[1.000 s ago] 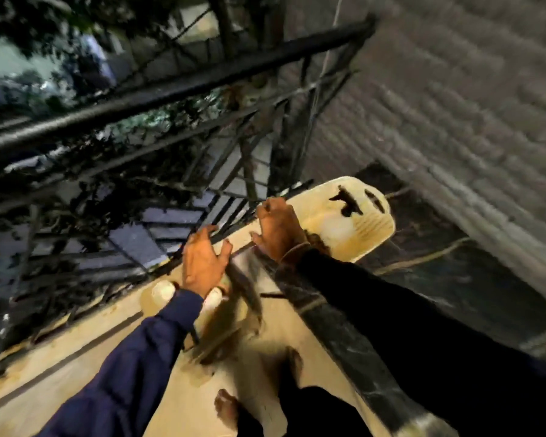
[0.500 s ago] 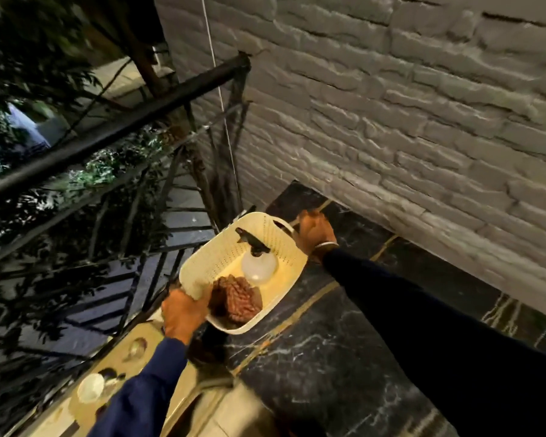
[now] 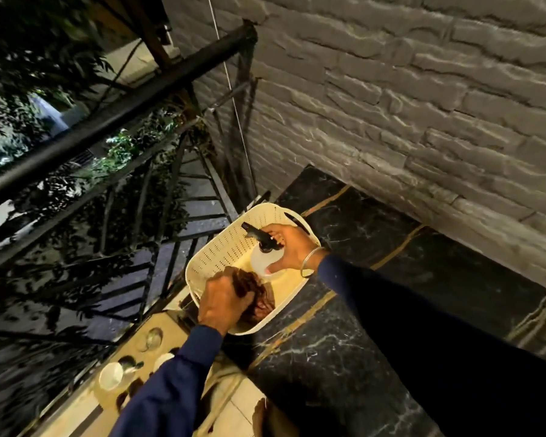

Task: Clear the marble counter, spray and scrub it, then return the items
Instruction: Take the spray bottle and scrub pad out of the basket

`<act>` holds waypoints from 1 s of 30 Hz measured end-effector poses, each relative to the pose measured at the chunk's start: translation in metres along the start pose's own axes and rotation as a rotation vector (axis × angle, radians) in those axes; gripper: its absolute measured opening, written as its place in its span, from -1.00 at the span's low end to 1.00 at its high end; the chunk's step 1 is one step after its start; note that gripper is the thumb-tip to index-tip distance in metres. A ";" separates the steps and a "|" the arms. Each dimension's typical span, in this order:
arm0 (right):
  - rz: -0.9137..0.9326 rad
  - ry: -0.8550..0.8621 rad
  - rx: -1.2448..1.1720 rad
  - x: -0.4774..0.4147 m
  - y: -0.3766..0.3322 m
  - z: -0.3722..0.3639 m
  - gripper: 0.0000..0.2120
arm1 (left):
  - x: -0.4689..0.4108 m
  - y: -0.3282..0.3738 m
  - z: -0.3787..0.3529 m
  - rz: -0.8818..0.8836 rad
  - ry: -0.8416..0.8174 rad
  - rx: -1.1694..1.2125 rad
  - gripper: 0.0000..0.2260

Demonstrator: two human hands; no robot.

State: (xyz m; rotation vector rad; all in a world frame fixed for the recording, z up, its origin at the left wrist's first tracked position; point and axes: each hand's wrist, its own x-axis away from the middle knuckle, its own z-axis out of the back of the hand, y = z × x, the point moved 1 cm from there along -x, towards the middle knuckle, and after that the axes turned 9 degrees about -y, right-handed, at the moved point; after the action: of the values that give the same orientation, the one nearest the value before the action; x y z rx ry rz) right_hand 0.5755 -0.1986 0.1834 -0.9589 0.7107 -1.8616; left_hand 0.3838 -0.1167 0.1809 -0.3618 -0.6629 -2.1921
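Observation:
A cream perforated basket (image 3: pixel 221 247) rests on the left end of the black marble counter (image 3: pixel 353 335). Inside it stands a clear spray bottle (image 3: pixel 262 258) with a black trigger head. My right hand (image 3: pixel 292 247) is closed around the bottle's neck and body. A brown scrubbing cloth (image 3: pixel 259 302) lies in the near end of the basket, and my left hand (image 3: pixel 223 302) is closed on it. Both sleeves are dark blue.
A grey stone-brick wall (image 3: pixel 407 121) backs the counter. A black metal railing (image 3: pixel 114 118) runs along the left, with trees beyond. On the beige ledge below left sit a glass (image 3: pixel 153 339), a white cup (image 3: pixel 111 375) and other small items.
The basket was lifted from the ledge and set on the marble counter. Both hands left its rim and went inside, the right onto the spray bottle, the left onto the cloth.

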 end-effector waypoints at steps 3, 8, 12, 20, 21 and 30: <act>-0.045 -0.030 -0.029 -0.018 0.007 -0.007 -0.18 | -0.022 0.007 -0.012 0.035 -0.263 -0.116 -0.21; -0.031 -0.072 -0.063 -0.039 0.013 -0.024 -0.28 | -0.055 0.016 -0.035 0.053 -0.383 -0.367 -0.06; -0.012 0.015 -0.110 -0.044 0.006 -0.031 -0.41 | -0.066 0.008 -0.046 0.091 -0.337 -0.415 -0.16; 0.118 0.264 -0.273 -0.035 -0.023 -0.024 -0.55 | -0.075 -0.008 -0.045 0.022 -0.327 -0.327 -0.27; 0.155 0.295 -0.275 -0.032 -0.031 -0.020 -0.58 | -0.075 -0.007 -0.041 0.003 -0.308 -0.320 -0.27; 0.313 0.682 -0.097 0.028 -0.077 0.031 -0.55 | -0.056 0.033 0.041 -0.242 0.041 0.134 -0.52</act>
State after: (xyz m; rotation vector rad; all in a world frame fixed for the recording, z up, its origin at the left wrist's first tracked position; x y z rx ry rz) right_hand 0.5581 -0.1926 0.2692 -0.2187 1.2819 -1.8721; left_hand 0.4465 -0.0770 0.1999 -0.1733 -0.8635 -2.3597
